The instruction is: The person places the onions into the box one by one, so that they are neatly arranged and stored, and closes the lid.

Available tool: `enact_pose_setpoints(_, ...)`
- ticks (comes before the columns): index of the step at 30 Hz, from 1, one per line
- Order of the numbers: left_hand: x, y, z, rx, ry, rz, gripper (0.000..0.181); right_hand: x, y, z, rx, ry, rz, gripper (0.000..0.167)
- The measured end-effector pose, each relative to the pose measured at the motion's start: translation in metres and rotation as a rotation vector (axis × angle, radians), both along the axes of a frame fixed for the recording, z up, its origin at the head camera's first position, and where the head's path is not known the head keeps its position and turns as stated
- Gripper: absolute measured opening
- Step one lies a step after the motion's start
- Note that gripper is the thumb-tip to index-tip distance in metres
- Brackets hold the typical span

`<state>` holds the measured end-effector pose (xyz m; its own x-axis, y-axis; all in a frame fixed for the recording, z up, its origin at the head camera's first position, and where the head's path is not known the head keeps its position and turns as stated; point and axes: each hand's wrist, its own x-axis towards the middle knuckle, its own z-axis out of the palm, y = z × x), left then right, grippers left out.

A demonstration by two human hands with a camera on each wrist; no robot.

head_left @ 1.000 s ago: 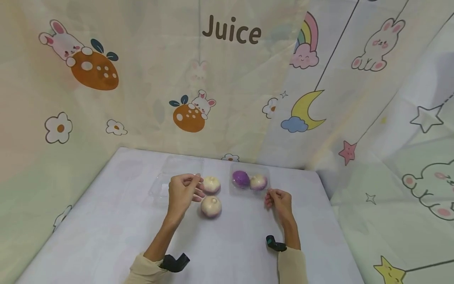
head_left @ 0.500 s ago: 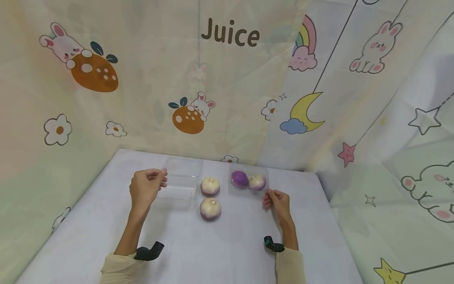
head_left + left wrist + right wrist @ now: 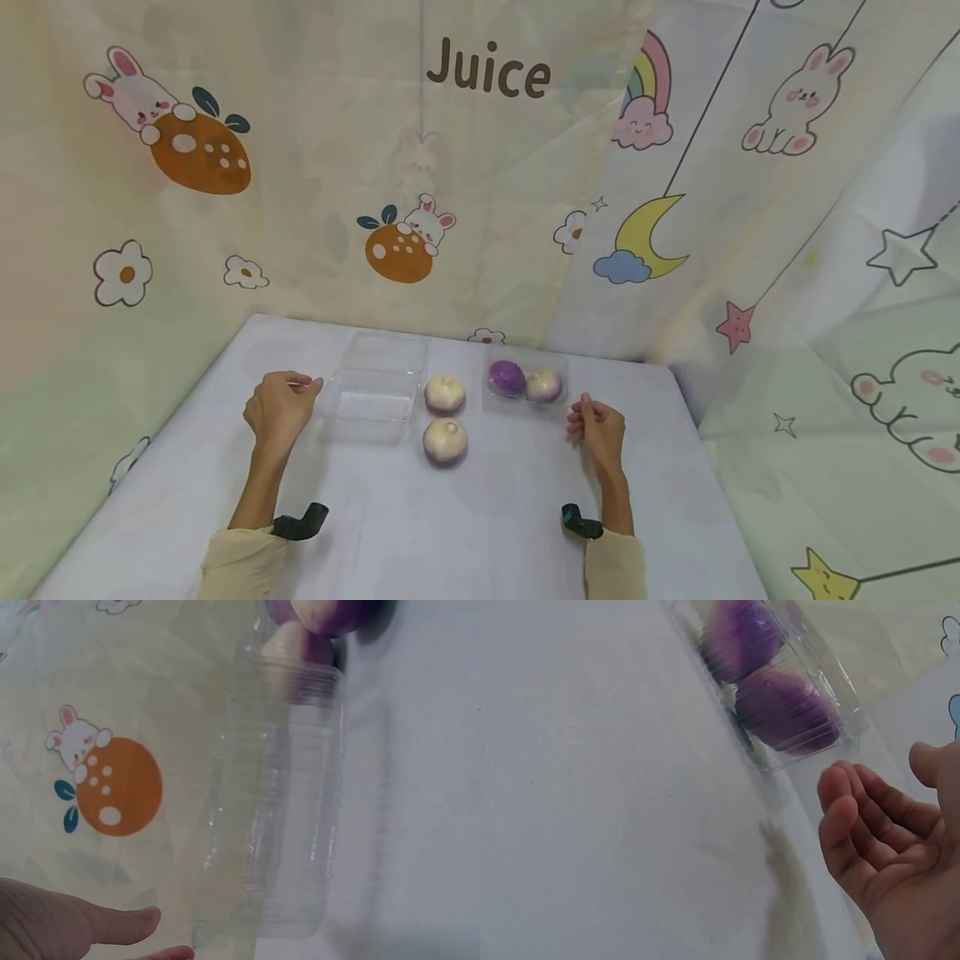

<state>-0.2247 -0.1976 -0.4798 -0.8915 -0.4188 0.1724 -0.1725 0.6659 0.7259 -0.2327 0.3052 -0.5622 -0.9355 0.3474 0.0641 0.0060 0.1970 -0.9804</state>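
Note:
My left hand (image 3: 281, 410) hovers at the left side of an open clear plastic box (image 3: 372, 406), its lid folded back. In the left wrist view the thumb and a fingertip show close to the box (image 3: 296, 817), holding nothing visible. Just right of that box stand two round white-and-purple turnip-like vegetables, one (image 3: 445, 393) behind the other (image 3: 446, 441). My right hand (image 3: 602, 429), fingers loosely bent, is off the near right corner of a second clear box (image 3: 498, 406). Inside it lie a purple round one (image 3: 507, 377) and a white-and-purple one (image 3: 544, 385).
A white-covered table (image 3: 480, 533) bears everything. Behind it hangs a printed cloth (image 3: 495, 167) with rabbits and stars, which also runs along the sides. Each wrist wears a black camera mount, the left one (image 3: 302, 522) and the right one (image 3: 581, 522).
My left hand has moved left, away from the turnip-like vegetables and past the open box. The right hand has drawn slightly to the right, away from the second box's corner.

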Motion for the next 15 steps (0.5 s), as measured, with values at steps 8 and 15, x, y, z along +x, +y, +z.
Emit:
enact_pose_setpoints(8, -0.007, -0.010, -0.023, 0.078, -0.093, -0.063, 0.042, 0.003, 0.001, 0.005, 0.067, 0.116, -0.108, 0.050)
enact_pose_setpoints(15, -0.009, -0.014, -0.029, 0.146, -0.175, -0.089, 0.048, 0.004, -0.005, 0.008, 0.116, 0.202, -0.058, 0.045)
